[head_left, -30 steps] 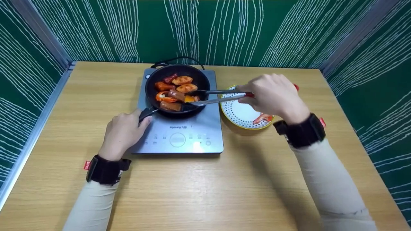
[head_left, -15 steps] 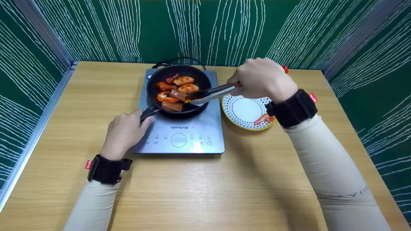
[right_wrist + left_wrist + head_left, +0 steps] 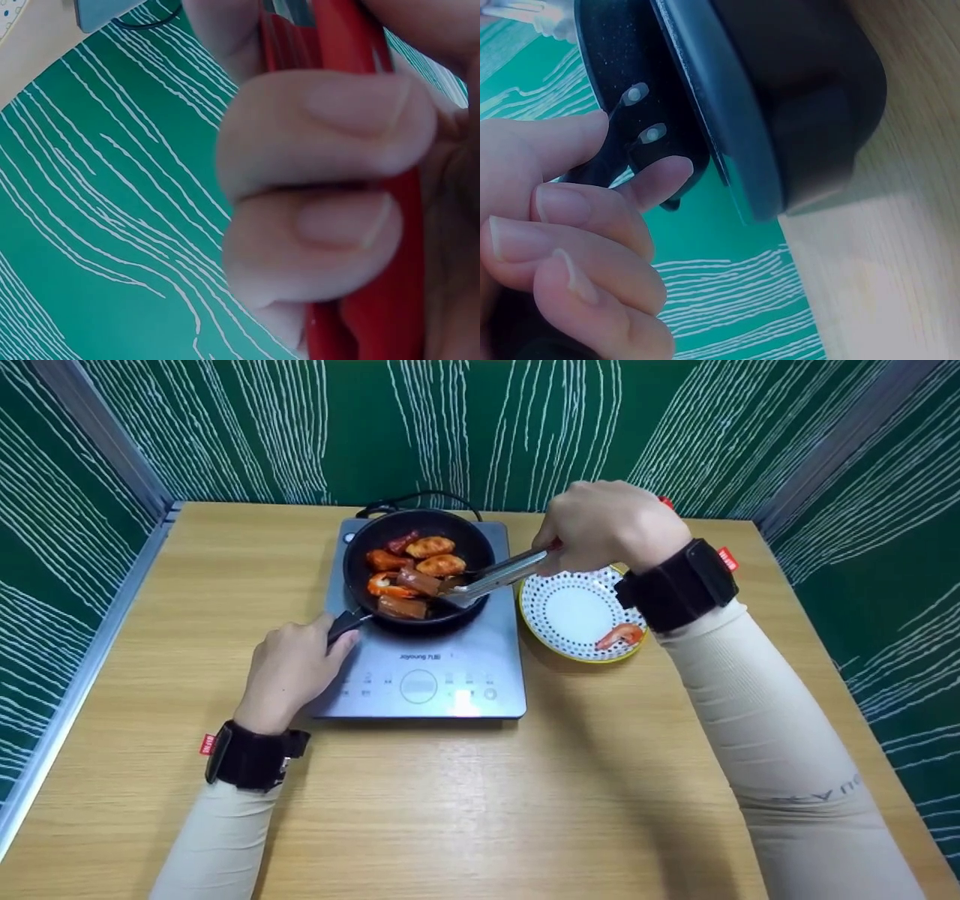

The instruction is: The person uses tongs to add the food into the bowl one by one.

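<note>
My left hand (image 3: 289, 675) grips the handle (image 3: 343, 628) of a black frying pan (image 3: 474, 546), its fingers curled under it in the left wrist view. My right hand (image 3: 611, 525) holds metal tongs (image 3: 501, 577), fingers wrapped round their red grips (image 3: 409, 277). The tongs' tips reach into the pan's right side, beside a brown block of food (image 3: 420, 582); anything between them is hidden. Also in the pan lie two browned wing pieces (image 3: 441, 565), a drumstick (image 3: 386, 559), a shrimp (image 3: 381, 585), a dark red piece (image 3: 403, 542) and a second brown block (image 3: 403, 607).
Beneath the pan is a silver induction cooker (image 3: 420, 705), its black cable (image 3: 431, 493) running behind. A dotted white plate with a yellow rim (image 3: 574, 611) stands to its right, bearing one shrimp (image 3: 621, 636). Green walls (image 3: 525, 435) enclose the wooden table (image 3: 450, 810).
My right hand has risen and shifted slightly left, tilting the tongs more steeply, and their arms have drawn together. A yellow-orange piece at the tips has passed from sight. My left hand stays put.
</note>
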A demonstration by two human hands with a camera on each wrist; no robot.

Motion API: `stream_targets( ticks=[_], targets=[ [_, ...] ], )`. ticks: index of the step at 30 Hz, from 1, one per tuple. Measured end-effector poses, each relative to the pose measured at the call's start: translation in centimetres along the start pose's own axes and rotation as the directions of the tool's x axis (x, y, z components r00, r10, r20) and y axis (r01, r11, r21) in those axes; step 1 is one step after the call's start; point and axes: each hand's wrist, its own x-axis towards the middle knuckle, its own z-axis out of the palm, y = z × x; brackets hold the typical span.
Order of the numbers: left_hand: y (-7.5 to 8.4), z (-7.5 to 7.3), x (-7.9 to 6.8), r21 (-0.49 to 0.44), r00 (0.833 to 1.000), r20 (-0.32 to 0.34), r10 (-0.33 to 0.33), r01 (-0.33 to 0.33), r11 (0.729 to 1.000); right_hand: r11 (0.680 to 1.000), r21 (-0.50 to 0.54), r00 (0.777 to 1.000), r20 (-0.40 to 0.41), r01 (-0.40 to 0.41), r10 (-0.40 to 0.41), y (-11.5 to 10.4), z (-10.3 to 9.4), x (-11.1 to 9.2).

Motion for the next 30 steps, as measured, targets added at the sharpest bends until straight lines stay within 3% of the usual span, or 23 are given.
stream_targets(
  ticks=[11,20,25,30],
  targets=[
    [0.0,0.0,0.0,0.017,1.0,-0.01,0.002,-0.002,1.0,0.999,0.001,0.998,0.051,-0.045,0.045,-1.6,-1.0,0.0],
    [0.1,0.1,0.0,0.01,1.0,0.002,-0.002,0.002,1.0,0.997,-0.002,0.997,0.017,-0.078,0.078,-2.4,-0.6,-0.4],
    [0.1,0.0,0.0,0.001,1.0,0.005,-0.005,0.005,1.0,0.998,0.02,0.998,-0.039,-0.051,0.052,-1.1,-0.6,-1.9],
    [0.1,0.0,-0.1,-0.002,1.0,0.004,-0.011,0.011,1.0,0.999,0.041,0.982,-0.19,-0.01,0.017,1.7,0.5,-4.9]
  ],
)
